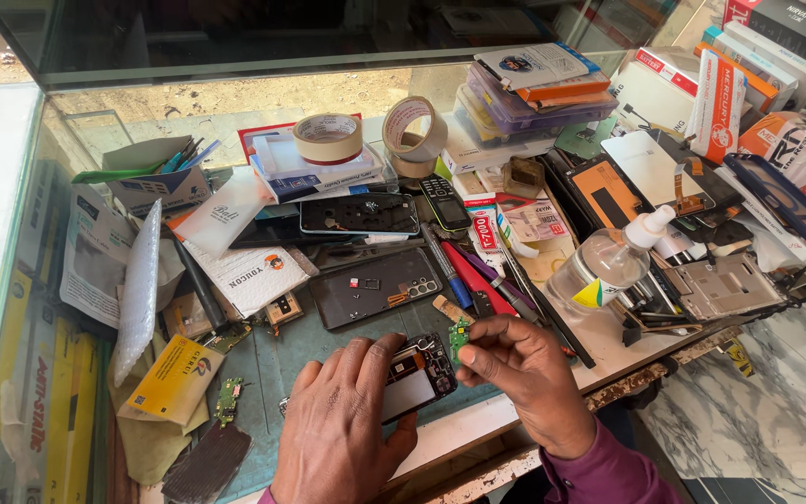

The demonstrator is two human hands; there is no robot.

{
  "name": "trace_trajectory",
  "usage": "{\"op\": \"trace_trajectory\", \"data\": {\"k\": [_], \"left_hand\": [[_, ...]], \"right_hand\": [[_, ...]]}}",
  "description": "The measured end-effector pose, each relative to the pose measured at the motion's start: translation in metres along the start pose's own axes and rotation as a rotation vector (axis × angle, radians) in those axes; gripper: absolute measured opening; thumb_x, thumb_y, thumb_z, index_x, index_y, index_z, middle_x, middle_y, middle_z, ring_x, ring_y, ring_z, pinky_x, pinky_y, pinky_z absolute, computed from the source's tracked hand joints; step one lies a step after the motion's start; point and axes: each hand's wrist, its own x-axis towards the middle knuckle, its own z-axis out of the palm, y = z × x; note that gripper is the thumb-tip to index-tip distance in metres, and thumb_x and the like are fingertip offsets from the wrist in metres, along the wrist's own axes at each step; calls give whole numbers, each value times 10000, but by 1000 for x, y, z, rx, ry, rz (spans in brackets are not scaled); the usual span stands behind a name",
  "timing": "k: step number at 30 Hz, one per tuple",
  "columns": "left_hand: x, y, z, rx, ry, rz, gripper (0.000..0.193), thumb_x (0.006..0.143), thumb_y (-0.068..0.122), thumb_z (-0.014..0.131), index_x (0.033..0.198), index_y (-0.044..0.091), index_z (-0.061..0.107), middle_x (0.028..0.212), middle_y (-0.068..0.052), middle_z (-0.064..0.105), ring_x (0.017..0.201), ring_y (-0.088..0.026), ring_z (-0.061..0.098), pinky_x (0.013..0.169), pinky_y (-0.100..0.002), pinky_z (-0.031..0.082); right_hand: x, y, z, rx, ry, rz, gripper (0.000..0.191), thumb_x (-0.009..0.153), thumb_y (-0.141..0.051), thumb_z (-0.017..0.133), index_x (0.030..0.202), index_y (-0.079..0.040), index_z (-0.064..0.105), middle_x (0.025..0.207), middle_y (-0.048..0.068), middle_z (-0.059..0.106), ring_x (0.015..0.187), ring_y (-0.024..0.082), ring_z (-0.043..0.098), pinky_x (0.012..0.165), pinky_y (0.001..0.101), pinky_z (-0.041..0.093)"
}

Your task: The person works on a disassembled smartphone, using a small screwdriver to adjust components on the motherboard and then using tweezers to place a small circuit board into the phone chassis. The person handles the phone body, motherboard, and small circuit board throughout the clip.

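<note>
Left hand (338, 429) steadies opened phone (419, 376); right hand (524, 373) pinches green circuit board (459, 338)

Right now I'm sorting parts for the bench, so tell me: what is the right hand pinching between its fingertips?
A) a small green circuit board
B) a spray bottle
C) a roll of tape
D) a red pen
A: the right hand pinches a small green circuit board beside the opened phone that the left hand steadies.
</note>
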Motion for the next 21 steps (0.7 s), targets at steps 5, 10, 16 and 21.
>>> {"op": "trace_trajectory", "data": {"k": [5,10,16,21], "left_hand": [[0,0,0,2,-15,3,848,628,265,841,1393,76,528,1143,-117,610,1073,-320,597,783,-441,416],[-1,-1,1,-1,23,33,845,618,256,839,1382,65,532,1160,-124,615,1077,-329,599,787,-442,418],[0,0,0,-11,-9,26,850,618,248,841,1389,74,529,1172,-122,613,1076,-327,599,789,-444,418],[1,0,-3,-26,-59,13,831,644,234,834,1403,96,523,1166,-113,608,1088,-324,595,797,-442,418]], "right_hand": [[-2,-2,3,-68,-33,-63,249,880,-37,760,1115,37,720,915,117,753,798,162,740,726,316,651],[-4,-10,9,-189,-32,-100,266,886,-61,757,1128,47,730,947,108,740,824,131,735,747,291,659],[-6,-20,16,-386,-35,-163,265,882,-89,756,1116,36,746,957,83,710,804,104,733,693,244,664],[-6,-20,15,-413,-63,-168,240,894,-89,765,1095,41,761,953,82,705,809,97,713,667,219,626]]}}
